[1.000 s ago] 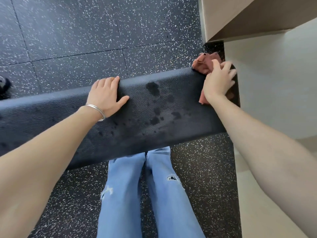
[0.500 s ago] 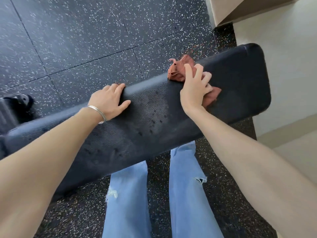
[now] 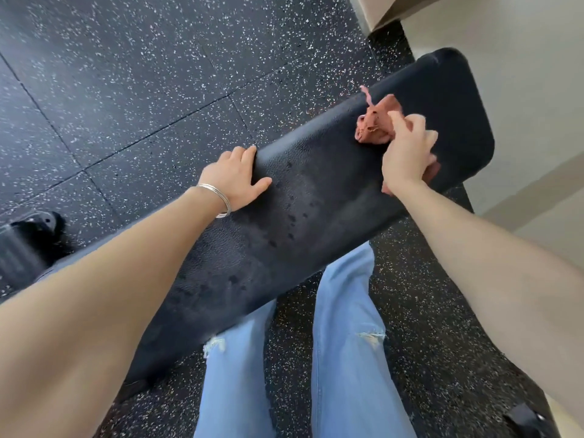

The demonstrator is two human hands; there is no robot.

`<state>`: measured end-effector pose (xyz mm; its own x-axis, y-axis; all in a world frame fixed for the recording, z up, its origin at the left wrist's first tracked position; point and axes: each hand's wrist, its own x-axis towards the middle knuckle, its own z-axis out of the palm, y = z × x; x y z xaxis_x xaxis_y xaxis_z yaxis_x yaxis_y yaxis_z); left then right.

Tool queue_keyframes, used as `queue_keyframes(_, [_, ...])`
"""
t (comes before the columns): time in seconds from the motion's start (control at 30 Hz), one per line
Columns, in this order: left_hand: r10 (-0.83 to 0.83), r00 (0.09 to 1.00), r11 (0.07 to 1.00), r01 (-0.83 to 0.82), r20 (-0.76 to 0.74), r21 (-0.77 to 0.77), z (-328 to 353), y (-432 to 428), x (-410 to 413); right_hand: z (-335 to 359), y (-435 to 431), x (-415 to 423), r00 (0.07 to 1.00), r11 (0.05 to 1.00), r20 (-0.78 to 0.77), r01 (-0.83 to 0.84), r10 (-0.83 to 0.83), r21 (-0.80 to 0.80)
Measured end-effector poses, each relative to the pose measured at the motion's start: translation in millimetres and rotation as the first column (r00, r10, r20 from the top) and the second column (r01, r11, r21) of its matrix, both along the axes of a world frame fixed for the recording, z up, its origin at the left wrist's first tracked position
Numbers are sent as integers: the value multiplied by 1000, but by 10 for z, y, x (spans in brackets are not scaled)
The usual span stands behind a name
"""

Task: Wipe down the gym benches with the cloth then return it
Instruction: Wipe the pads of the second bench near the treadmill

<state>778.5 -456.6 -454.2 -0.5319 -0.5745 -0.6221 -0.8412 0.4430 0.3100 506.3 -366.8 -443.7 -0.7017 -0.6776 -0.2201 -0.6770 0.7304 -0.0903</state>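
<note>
Right hand [image 3: 407, 153] closed around a crumpled reddish cloth [image 3: 377, 123], pressing it onto the black bench pad [image 3: 316, 197] near its far end, left hand [image 3: 235, 178] spread flat, empty, over the pad's far edge, dark wet spots [image 3: 292, 219] between the hands.

One black counter [image 3: 316, 222], one reddish cloth [image 3: 377, 124], two hands, left hand [image 3: 235, 177] and right hand [image 3: 406, 153], one silver bangle [image 3: 218, 197], and two jean-clad legs [image 3: 344, 336].
</note>
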Motion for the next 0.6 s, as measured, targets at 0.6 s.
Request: queue_keyframes(0.6, [-118, 992, 990, 115, -34, -83, 60, 4, -660, 26, 642, -450, 928, 928, -45, -369, 371, 53])
